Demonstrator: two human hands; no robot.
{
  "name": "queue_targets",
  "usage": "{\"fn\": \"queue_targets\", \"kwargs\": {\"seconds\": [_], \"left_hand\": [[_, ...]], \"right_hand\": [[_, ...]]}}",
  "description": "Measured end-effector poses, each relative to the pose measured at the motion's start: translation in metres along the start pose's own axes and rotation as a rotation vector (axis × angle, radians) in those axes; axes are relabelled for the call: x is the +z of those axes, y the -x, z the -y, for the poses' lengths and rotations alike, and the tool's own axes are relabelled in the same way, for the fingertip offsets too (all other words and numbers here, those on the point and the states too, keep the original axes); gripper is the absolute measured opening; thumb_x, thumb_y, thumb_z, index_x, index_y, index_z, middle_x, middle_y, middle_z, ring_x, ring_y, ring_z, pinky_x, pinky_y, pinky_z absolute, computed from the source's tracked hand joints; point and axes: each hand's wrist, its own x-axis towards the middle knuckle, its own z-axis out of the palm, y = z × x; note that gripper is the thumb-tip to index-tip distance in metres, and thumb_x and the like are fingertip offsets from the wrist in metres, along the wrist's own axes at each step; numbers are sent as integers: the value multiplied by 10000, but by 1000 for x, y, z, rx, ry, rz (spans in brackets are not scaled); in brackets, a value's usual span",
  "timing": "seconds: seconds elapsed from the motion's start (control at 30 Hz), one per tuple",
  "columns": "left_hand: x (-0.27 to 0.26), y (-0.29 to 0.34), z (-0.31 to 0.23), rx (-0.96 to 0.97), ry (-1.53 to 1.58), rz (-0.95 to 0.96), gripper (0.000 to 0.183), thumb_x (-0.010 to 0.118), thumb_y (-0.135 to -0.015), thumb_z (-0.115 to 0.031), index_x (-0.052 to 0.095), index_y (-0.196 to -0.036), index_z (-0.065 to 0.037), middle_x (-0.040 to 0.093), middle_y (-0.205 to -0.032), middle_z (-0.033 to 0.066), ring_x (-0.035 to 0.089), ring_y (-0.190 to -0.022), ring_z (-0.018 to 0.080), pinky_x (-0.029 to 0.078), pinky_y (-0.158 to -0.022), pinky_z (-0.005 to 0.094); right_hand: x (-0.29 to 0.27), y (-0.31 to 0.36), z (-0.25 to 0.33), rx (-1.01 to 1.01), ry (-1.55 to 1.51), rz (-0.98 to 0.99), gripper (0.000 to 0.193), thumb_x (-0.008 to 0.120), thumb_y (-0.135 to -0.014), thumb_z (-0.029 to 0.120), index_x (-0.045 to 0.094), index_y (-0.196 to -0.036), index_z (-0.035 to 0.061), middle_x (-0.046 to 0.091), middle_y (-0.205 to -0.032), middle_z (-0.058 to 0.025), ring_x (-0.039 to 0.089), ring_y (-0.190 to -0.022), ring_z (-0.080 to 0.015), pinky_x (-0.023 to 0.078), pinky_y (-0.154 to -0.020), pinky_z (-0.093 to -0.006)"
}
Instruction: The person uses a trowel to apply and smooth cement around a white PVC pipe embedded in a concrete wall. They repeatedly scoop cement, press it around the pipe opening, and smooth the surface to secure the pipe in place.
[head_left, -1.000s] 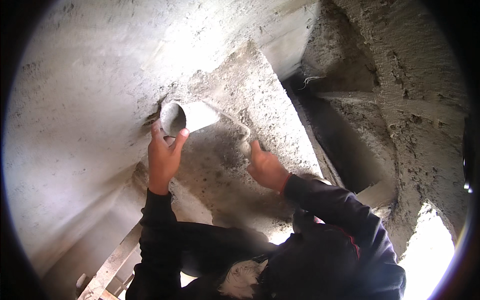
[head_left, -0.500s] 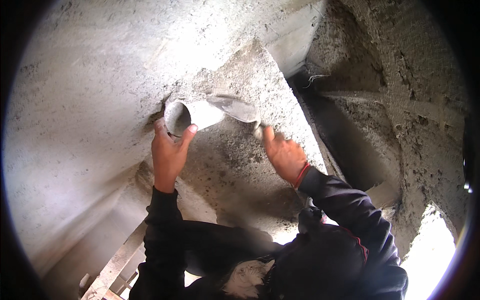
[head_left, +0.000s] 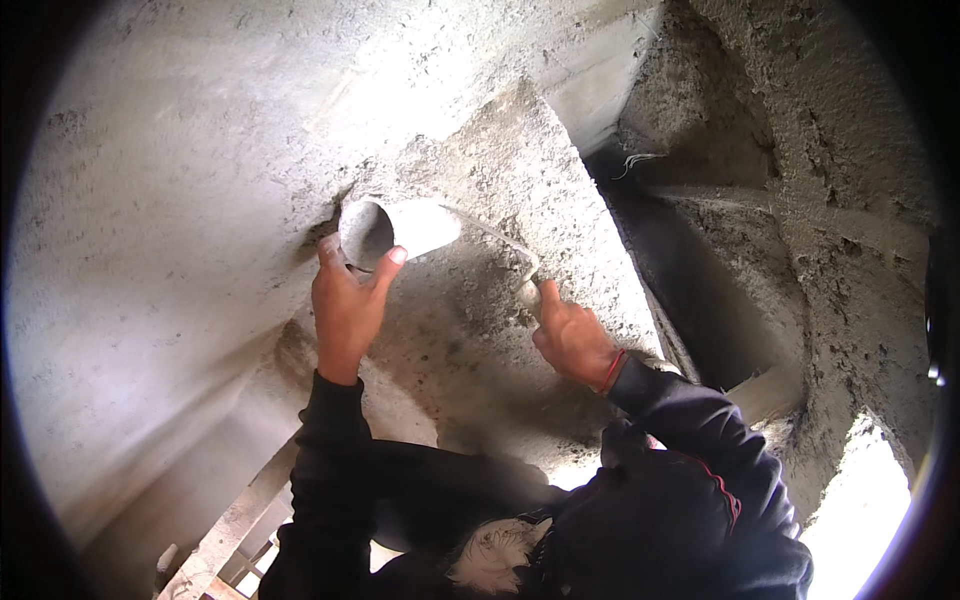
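A short white pipe [head_left: 428, 226] sticks out by the rough cement surface [head_left: 510, 160], its round open end turned toward the left. My left hand [head_left: 350, 312] grips that end from below, thumb on the right of the rim and fingers on the left. In my right hand [head_left: 578, 340] is the handle of a trowel [head_left: 490, 231], forefinger stretched along it. The blade shows nearly edge-on, and its tip is at or close to the pipe's right end; I cannot tell whether they touch.
A smooth grey wall [head_left: 170, 220] rises on the left. To the right, past the cement's edge, lies a dark gap [head_left: 690, 280] beside rough masonry [head_left: 850, 270]. A wooden frame [head_left: 230, 520] stands at lower left, and bright light enters at lower right.
The trowel blade has turned from showing its flat face to nearly edge-on. My right hand has shifted slightly down and right. My left hand keeps its hold on the pipe.
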Motion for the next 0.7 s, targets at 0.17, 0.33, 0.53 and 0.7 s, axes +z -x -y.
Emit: {"fn": "queue_targets", "kwargs": {"seconds": [0.17, 0.33, 0.53, 0.7], "left_hand": [[-4, 3, -4, -74, -37, 21, 942, 829, -845, -556, 488, -1381, 140, 682, -896, 211, 678, -822, 326, 539, -805, 437], [-8, 3, -8, -78, 14, 45, 885, 837, -850, -528, 506, -1354, 120, 676, -875, 202, 673, -810, 315, 536, -792, 430], [-6, 0, -16, -74, -13, 71, 884, 838, -852, -520, 496, -1363, 114, 681, -925, 217, 676, -847, 329, 533, -809, 437], [1, 2, 12, 13, -26, -44, 879, 844, -842, -519, 504, -1359, 105, 679, -910, 198, 663, -822, 311, 531, -796, 429]], "right_hand": [[-18, 2, 12, 90, 457, 50, 546, 610, -926, 25, 382, -1415, -53, 692, -986, -227, 739, -839, -459, 596, -744, -548], [-23, 4, -3, -63, 202, -83, 546, 608, -919, 45, 373, -1402, -52, 700, -950, -263, 723, -767, -465, 585, -691, -555], [-14, -14, 9, 82, -165, 138, 467, 592, -921, 59, 385, -1326, -48, 696, -838, -301, 702, -824, -504, 558, -737, -592], [-25, -10, 11, 7, 431, -71, 568, 592, -973, 73, 331, -1456, -74, 707, -909, -246, 739, -829, -432, 595, -712, -515]]}}
